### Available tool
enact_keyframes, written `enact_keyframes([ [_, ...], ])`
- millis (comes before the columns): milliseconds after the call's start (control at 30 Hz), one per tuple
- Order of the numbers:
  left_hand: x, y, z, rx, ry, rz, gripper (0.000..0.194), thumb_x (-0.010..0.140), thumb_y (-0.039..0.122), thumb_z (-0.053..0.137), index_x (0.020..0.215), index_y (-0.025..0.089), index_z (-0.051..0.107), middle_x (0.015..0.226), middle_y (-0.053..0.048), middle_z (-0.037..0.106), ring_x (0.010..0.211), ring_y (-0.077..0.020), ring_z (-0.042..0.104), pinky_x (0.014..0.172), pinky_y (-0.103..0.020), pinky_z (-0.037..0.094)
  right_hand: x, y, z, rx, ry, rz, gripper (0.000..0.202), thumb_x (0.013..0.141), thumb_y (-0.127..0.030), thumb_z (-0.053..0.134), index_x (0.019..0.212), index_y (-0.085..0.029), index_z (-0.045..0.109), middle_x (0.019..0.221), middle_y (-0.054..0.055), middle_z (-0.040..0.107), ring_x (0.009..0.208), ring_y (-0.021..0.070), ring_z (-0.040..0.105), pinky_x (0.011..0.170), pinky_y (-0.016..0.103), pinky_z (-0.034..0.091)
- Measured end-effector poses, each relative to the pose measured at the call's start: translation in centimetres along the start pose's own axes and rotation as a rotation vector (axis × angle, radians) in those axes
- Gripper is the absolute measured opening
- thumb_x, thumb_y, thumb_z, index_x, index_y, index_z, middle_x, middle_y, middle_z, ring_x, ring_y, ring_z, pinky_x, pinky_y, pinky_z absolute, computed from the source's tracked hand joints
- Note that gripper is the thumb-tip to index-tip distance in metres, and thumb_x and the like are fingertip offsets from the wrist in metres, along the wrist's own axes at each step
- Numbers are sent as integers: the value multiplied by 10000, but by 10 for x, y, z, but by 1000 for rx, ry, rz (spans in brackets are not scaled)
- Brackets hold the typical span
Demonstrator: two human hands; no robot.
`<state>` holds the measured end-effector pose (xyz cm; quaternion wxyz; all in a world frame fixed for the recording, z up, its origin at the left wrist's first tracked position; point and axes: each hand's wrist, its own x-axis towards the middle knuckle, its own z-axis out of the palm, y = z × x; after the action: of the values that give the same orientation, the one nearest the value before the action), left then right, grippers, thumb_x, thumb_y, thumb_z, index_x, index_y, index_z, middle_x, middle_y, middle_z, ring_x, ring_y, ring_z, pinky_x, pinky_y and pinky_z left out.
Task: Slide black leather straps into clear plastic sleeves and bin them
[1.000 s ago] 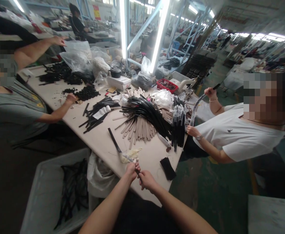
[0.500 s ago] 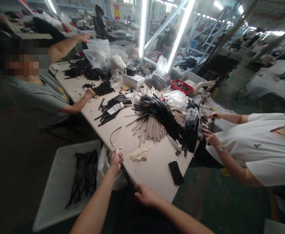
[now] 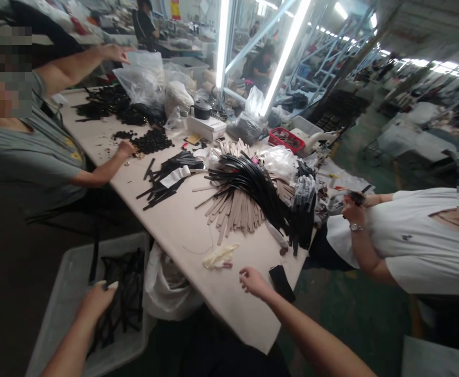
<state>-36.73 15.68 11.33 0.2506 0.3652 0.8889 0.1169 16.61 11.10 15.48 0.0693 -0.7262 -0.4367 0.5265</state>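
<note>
My left hand is over the white plastic bin, its fingers closed round a black strap that sticks up past them. Several black straps lie tangled in the bin beside that hand. Above the near part of the table, my right hand has loosely bent fingers, and nothing shows in them. A crumpled pale yellow glove-like piece lies to its left, and a flat black piece to its right.
Bundles of black strips and beige strips cover the middle of the table. A white sack hangs by its left edge. One co-worker sits at left by small black parts; another in a white shirt works at right.
My left hand has moved from the table's edge down and left over the bin with the black strap. My right hand has let go of the strap and moved up over the table.
</note>
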Motion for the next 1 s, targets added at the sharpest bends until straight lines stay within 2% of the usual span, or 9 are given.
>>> enact_keyframes([
  [167, -52, 65, 101, -73, -214, 327, 243, 696, 239, 605, 937, 231, 627, 975, -81, 715, 970, -296, 683, 879, -375, 510, 107, -43, -118, -54, 346, -36, 340, 918, -237, 489, 1198, -112, 639, 1010, 146, 712, 929, 214, 690, 792, 292, 525],
  [233, -80, 87, 136, -78, -223, 441, 295, 730, 229, 575, 1021, 217, 623, 1097, -109, 676, 1078, -303, 648, 964, -390, 484, 145, -53, -159, -103, 451, -40, 346, 929, -236, 491, 1213, -110, 643, 1147, 184, 685, 1117, 243, 632, 926, 299, 480],
  [333, -106, 104, 169, -44, -179, 446, 362, 737, 180, 571, 1097, 196, 603, 1220, -143, 581, 1184, -324, 582, 1026, -421, 451, 195, -56, -197, -178, 534, -19, 415, 933, -239, 512, 1317, -96, 577, 1277, 204, 622, 1230, 252, 565, 1019, 302, 417],
  [433, -113, 106, 183, -57, -104, 384, 480, 719, 108, 576, 1192, 191, 565, 1269, -160, 519, 1176, -335, 571, 1008, -459, 460, 235, -49, -207, -253, 553, 20, 489, 893, -241, 597, 1349, -77, 538, 1319, 237, 571, 1224, 277, 563, 1013, 328, 419],
  [533, -108, 102, 189, -98, -35, 319, 552, 744, 62, 538, 1276, 201, 493, 1251, -157, 533, 1130, -310, 594, 996, -458, 467, 264, -41, -205, -319, 553, 30, 393, 893, -234, 607, 1252, -74, 593, 1264, 249, 584, 1188, 296, 578, 998, 363, 423],
  [667, -93, 88, 196, -97, 55, 208, 568, 779, 59, 514, 1338, 125, 432, 1292, -213, 546, 1243, -318, 541, 1056, -435, 422, 285, -34, -205, -365, 578, 9, 326, 910, -232, 576, 1198, -81, 605, 1232, 256, 591, 1190, 311, 566, 989, 395, 416],
  [800, -73, 70, 202, -70, 22, 111, 614, 776, 108, 586, 1372, 128, 440, 1278, -208, 601, 1240, -329, 561, 1026, -421, 445, 292, -30, -211, -352, 594, -29, 330, 873, -199, 586, 1182, -87, 618, 1180, 239, 633, 1146, 308, 591, 968, 381, 416],
  [900, -59, 64, 202, -86, -18, 110, 467, 782, 127, 575, 1247, 163, 562, 1045, -138, 697, 1023, -302, 666, 901, -401, 507, 292, -29, -209, -309, 577, -50, 226, 836, -198, 605, 1030, -108, 679, 1082, 205, 683, 1080, 289, 622, 933, 338, 428],
  [1000, -50, 63, 196, -116, -9, 174, 228, 799, 163, 554, 1003, 189, 654, 931, -106, 700, 953, -284, 670, 879, -383, 506, 289, -30, -201, -232, 567, -59, 294, 782, -250, 678, 1042, -114, 671, 1002, 175, 707, 993, 276, 646, 879, 319, 453],
])
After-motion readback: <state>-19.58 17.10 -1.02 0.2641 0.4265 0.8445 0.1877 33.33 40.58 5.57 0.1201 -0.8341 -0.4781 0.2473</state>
